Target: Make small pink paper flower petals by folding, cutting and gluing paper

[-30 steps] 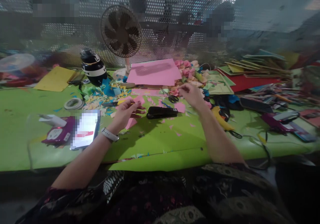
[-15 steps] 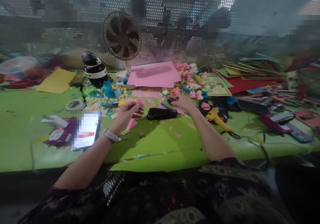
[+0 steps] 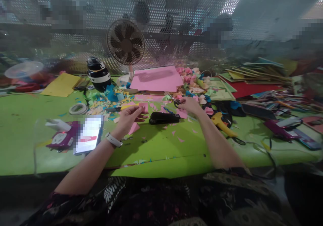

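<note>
My left hand (image 3: 130, 119) pinches a small piece of pink paper (image 3: 143, 107) between thumb and fingers, a little above the table. In my right hand (image 3: 189, 105) is a pair of scissors (image 3: 176, 102), the fingers closed round its dark handles and the blades pointing away to the upper left. Between the hands a black stapler (image 3: 164, 118) lies on the green table, with pink paper scraps (image 3: 180, 139) around it. Behind them, a stack of pink sheets (image 3: 156, 79) rests near a heap of folded paper pieces (image 3: 193, 79).
A fan (image 3: 126, 45) and a black bottle (image 3: 98, 74) stand at the back. At left are a tape roll (image 3: 78, 109), a lit phone (image 3: 88, 135) and a purple socket box (image 3: 63, 139). A yellow glue gun (image 3: 223, 124) lies at right, near stacked coloured sheets (image 3: 252, 71).
The whole view has shifted slightly, so things appear a little lower and further right. Both hands keep their holds, and the scissors show more clearly.
</note>
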Action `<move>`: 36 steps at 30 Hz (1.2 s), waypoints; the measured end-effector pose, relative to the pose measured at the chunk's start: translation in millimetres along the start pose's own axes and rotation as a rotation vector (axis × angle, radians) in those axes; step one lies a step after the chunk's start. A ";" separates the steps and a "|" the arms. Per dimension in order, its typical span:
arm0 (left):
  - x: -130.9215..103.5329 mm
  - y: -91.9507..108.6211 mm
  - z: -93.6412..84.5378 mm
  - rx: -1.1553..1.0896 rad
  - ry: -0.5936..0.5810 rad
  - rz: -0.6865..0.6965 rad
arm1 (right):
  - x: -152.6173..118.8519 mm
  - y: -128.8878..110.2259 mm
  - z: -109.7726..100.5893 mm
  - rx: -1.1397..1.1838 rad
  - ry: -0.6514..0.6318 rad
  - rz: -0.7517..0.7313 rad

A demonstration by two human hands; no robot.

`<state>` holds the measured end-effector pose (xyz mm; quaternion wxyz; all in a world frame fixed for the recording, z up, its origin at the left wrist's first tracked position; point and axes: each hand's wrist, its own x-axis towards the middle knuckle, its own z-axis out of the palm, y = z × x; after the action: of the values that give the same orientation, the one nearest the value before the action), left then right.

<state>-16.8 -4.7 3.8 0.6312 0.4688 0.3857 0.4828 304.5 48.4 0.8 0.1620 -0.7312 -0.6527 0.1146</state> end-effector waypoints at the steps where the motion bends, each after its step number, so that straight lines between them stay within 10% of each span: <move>1: 0.0 0.0 0.2 -0.002 0.003 0.010 | 0.0 1.9 -1.2 0.019 0.025 -0.001; 9: -0.9 0.0 0.5 -0.060 -0.006 0.028 | -17.5 -17.6 -23.8 0.718 0.051 -0.078; 14: -1.2 -1.3 -2.0 -0.119 -0.021 0.053 | -63.6 -66.8 -33.0 0.942 -0.215 -0.131; 18: -2.8 0.8 -0.2 -0.131 -0.011 0.072 | -85.5 -90.3 -26.2 0.916 -0.407 -0.121; 36: -7.4 7.3 6.4 -0.107 -0.046 0.062 | -101.0 -112.1 -3.6 0.645 -0.381 -0.208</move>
<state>-14.4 -12.6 12.8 0.6488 0.4569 0.3301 0.5111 190.7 -41.4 42.9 0.2702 -0.5383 -0.6721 0.4307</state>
